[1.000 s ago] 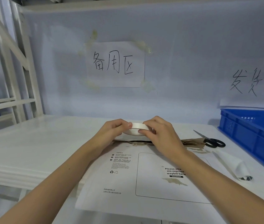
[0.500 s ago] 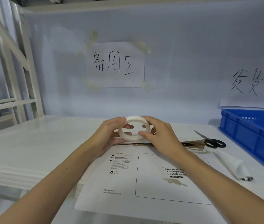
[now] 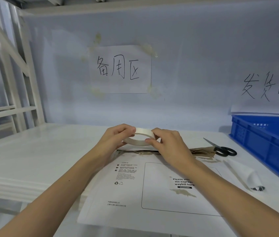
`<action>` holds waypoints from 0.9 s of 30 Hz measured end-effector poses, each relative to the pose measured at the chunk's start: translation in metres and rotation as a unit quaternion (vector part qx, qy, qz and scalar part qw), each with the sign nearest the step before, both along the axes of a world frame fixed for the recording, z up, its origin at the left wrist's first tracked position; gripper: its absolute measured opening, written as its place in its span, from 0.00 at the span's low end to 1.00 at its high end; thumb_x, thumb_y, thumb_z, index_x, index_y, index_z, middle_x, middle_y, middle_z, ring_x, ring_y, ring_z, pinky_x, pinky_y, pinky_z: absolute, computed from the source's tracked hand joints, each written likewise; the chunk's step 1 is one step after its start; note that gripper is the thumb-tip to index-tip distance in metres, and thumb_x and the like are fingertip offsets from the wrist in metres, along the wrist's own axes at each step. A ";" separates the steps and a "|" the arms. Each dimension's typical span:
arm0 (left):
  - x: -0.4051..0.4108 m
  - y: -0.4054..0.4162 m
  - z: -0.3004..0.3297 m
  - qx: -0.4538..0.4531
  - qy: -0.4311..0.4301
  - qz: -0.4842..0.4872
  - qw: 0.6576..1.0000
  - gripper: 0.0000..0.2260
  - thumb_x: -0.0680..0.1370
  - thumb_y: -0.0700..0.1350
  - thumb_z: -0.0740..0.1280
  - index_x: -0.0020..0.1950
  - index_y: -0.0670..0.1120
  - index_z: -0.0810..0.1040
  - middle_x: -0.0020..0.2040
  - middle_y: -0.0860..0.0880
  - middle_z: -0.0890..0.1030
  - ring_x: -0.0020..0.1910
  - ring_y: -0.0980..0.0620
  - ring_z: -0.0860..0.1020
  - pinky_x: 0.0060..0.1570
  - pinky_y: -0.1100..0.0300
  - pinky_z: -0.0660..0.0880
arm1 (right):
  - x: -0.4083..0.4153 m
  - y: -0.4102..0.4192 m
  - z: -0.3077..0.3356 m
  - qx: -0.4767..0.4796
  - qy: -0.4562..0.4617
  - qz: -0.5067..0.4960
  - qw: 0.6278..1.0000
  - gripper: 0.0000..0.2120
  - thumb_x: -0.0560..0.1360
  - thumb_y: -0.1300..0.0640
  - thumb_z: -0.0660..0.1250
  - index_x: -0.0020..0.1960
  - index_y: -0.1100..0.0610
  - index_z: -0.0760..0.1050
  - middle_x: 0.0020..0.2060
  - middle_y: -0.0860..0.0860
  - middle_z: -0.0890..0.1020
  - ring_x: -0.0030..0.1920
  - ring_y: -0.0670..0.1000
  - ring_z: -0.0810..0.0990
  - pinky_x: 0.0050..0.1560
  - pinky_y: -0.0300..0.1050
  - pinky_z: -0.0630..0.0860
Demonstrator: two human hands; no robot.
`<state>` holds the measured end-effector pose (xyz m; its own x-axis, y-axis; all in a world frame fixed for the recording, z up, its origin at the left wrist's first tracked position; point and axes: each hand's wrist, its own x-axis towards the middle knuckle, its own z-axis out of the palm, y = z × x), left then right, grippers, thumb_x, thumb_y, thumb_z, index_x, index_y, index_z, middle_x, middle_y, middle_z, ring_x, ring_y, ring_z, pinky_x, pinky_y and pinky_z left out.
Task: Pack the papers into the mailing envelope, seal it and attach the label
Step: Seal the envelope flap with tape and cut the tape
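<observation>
Head view: both hands hold a roll of tape (image 3: 139,138) above the far edge of the envelope (image 3: 135,190). Left hand (image 3: 116,139) pinches roll's left rim; right hand (image 3: 167,146) clamps right side, index tip on near rim. Change vs 0.5 s ago: roll was tipped up w/ hole facing camera, now tilted back nearly flat. Judged: hunting for tape's loose end, sealing not yet begun. Envelope lies flat on table (image 3: 41,151), waybill box bare; scissors (image 3: 224,150) near, to right.
</observation>
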<state>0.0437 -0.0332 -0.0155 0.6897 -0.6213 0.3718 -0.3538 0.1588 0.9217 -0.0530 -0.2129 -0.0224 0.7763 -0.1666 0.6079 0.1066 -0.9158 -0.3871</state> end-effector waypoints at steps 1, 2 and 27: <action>0.000 0.000 0.000 0.001 0.001 0.001 1.000 0.09 0.74 0.52 0.69 0.44 0.47 0.82 0.44 0.51 0.80 0.50 0.53 0.78 0.67 0.45 0.70 | -0.001 0.000 0.000 -0.009 0.000 -0.001 1.000 0.13 0.77 0.45 0.65 0.44 0.55 0.75 0.37 0.51 0.79 0.36 0.53 0.73 0.42 0.52 0.74; 0.000 0.000 0.001 0.002 0.001 -0.003 1.000 0.09 0.75 0.50 0.68 0.44 0.46 0.82 0.44 0.49 0.79 0.48 0.52 0.77 0.67 0.44 0.69 | -0.001 0.001 0.001 -0.018 0.000 -0.003 1.000 0.13 0.77 0.45 0.65 0.45 0.55 0.75 0.37 0.50 0.78 0.37 0.52 0.74 0.42 0.51 0.74; 0.005 0.000 0.003 -0.092 0.224 -0.087 0.966 0.14 0.81 0.49 0.61 0.46 0.39 0.78 0.44 0.42 0.81 0.50 0.44 0.80 0.61 0.44 0.75 | -0.005 0.007 0.004 0.038 0.016 -0.001 0.999 0.10 0.79 0.47 0.62 0.55 0.52 0.75 0.47 0.46 0.84 0.48 0.51 0.79 0.50 0.51 0.76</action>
<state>0.0486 -0.0337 -0.0125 0.6983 -0.6940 0.1752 0.1212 0.3559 0.9266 -0.0577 -0.2061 -0.0189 0.7943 -0.2130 0.5690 0.0912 -0.8841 -0.4582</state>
